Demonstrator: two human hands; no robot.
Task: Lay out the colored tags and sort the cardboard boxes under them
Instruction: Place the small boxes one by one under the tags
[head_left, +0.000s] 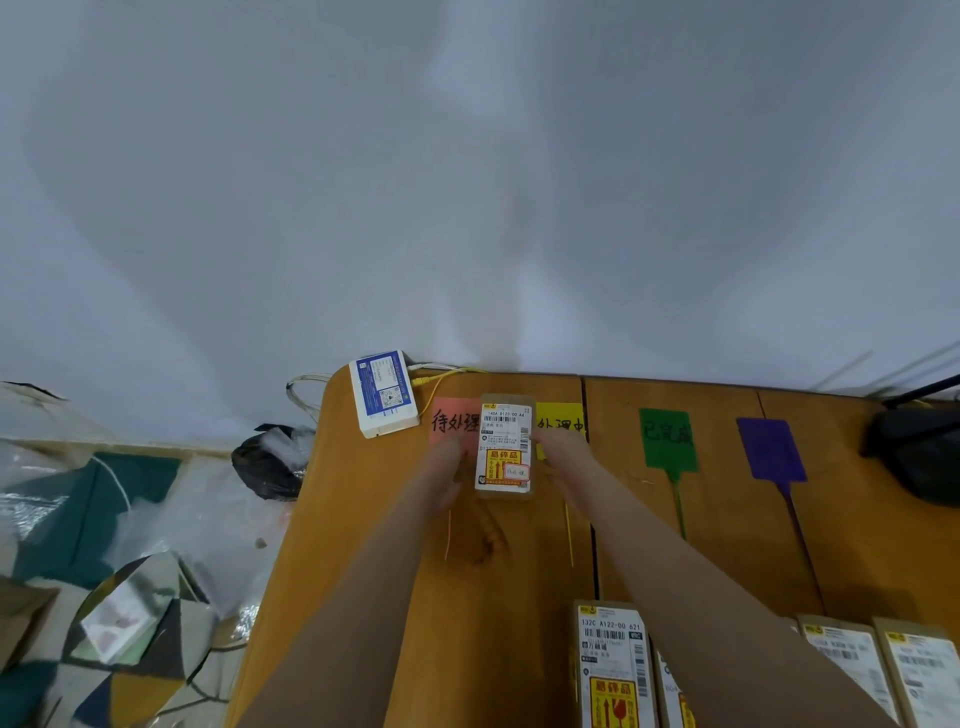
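1. The cardboard box (504, 447) sits near the far edge of the table (363, 519), toward its far left corner, between the pink tag (453, 423) and the yellow tag (563, 423). It overlaps the inner edges of both, so part of each tag's writing is hidden.
2. The left hand (444, 475) lies against the box's left side and the right hand (563, 449) against its right side. Both are blurred; the fingers look fairly straight and pressed to the box walls, but I cannot tell whether any curl under it.
3. The box carries a white shipping label and a yellow fragile sticker with a small pinkish patch on it. If that patch marks its group, I judge the pink tag to be its place.
4. To do this step well, the box should slide toward the near edge and leftward until it rests under the pink tag, leaving both written tags readable.
5. Keep both hands level so the box does not twist and drag the thin tag tails beneath it.
6. The green tag (667, 439) and the purple tag (771, 449) lie further right along the far edge, nothing yet beneath them.
7. More boxes (613, 665) wait at the near edge, so sorting seems barely begun.
8. A white device (384, 392) with cables sits at the far left corner; keep clear of it.
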